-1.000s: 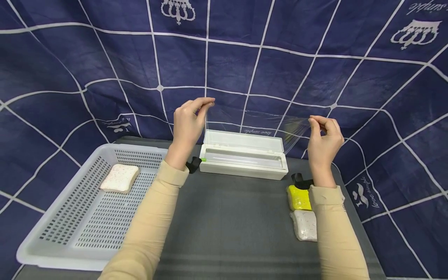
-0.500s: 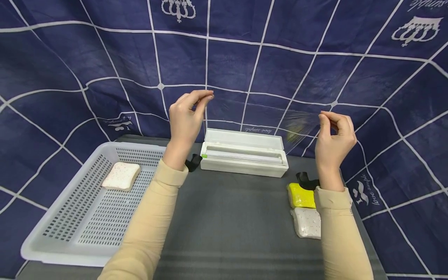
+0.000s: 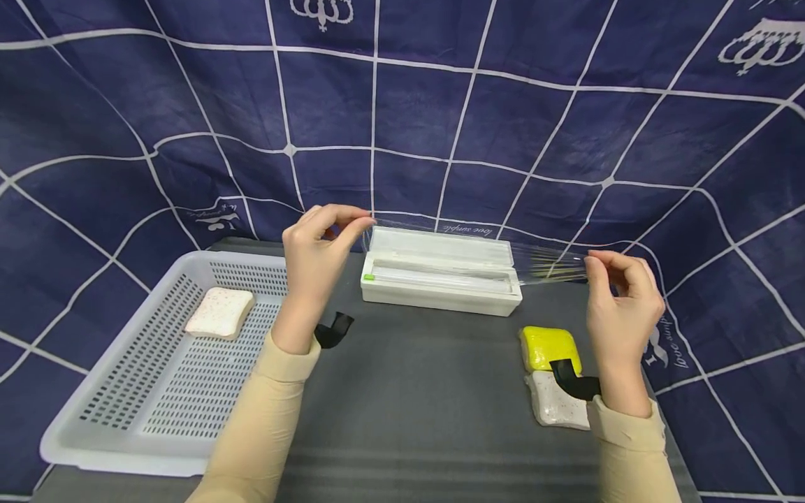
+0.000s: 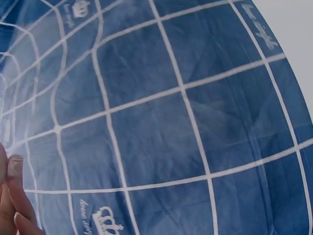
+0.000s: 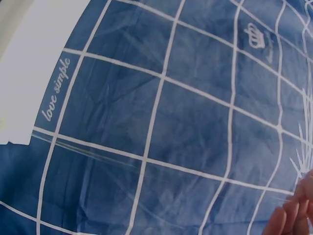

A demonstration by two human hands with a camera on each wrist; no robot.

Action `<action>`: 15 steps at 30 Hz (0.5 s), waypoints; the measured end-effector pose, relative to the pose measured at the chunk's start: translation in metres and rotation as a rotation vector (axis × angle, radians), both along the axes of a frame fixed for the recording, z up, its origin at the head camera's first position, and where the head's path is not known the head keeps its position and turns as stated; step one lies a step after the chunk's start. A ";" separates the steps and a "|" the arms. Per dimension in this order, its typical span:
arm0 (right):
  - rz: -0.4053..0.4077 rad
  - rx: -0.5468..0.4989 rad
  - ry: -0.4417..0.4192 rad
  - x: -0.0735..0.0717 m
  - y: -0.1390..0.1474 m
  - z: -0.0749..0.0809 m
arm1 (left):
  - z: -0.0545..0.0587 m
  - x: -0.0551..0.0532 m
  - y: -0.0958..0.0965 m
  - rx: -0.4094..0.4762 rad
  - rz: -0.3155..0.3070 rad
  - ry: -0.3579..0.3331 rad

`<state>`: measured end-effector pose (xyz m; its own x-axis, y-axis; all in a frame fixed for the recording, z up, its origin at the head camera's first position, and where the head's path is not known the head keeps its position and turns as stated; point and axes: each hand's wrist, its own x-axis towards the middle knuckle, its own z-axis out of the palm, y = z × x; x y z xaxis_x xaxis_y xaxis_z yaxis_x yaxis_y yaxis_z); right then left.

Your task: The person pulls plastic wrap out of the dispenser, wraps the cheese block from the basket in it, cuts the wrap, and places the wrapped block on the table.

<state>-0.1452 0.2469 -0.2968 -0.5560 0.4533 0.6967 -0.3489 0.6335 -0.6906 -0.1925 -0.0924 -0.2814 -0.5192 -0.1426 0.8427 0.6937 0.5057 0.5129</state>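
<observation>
A sheet of clear plastic wrap stretches between both hands, above and in front of the white wrap box. My left hand pinches its left end between thumb and fingertips. At the other end my right hand pinches it, and the film gathers into creases there. The box's lid stands raised at the back, and a green slider shows at its left end. In the right wrist view, white creases of film run to the fingertips. The film is hard to make out in the left wrist view.
On the left stands a pale perforated basket with a white speckled bread-shaped block inside. A yellow wrapped block and a white wrapped block lie by the right arm. A blue checked curtain hangs behind the grey table.
Both hands have lowered, lately bringing the plastic wrap down over the box. My right hand has moved outward to the right, my left slightly left.
</observation>
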 end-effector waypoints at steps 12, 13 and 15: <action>0.112 -0.109 -0.197 0.066 0.007 -0.036 | -0.038 0.056 -0.006 0.096 -0.161 -0.135; 0.139 -0.145 -0.213 0.071 0.008 -0.039 | -0.042 0.061 -0.007 0.108 -0.191 -0.147; 0.198 -0.220 -0.233 0.080 0.008 -0.046 | -0.050 0.070 -0.009 0.129 -0.249 -0.156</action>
